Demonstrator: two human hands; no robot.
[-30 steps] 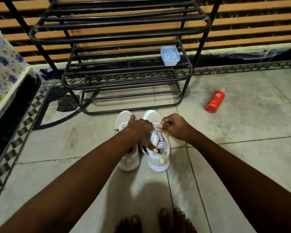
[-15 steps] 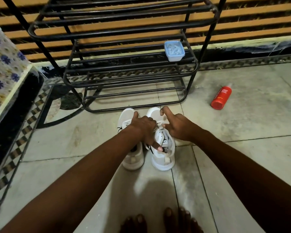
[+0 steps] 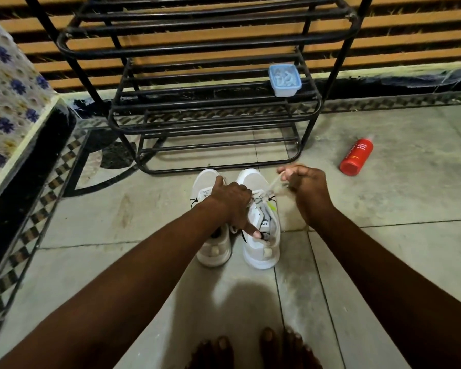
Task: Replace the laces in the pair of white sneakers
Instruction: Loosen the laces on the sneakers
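Note:
Two white sneakers stand side by side on the tiled floor, toes pointing away from me: the left sneaker (image 3: pixel 213 249) and the right sneaker (image 3: pixel 261 251). My left hand (image 3: pixel 233 202) lies across both, pressing on the right sneaker's tongue with one finger reaching into its opening. My right hand (image 3: pixel 302 186) is raised to the right of the right sneaker, pinching a white lace (image 3: pixel 274 182) that runs taut from the shoe's eyelets up to my fingers.
A black metal shoe rack (image 3: pixel 205 107) stands just beyond the sneakers, with a small blue plastic box (image 3: pixel 284 79) on a shelf. A red bottle (image 3: pixel 356 157) lies on the floor to the right. A patterned cloth-covered ledge (image 3: pixel 8 107) is at the left. My bare toes (image 3: pixel 250 350) are below.
My right hand has pulled away to the right and up, drawing the lace out from the right sneaker. My left hand stays pressed on the shoes.

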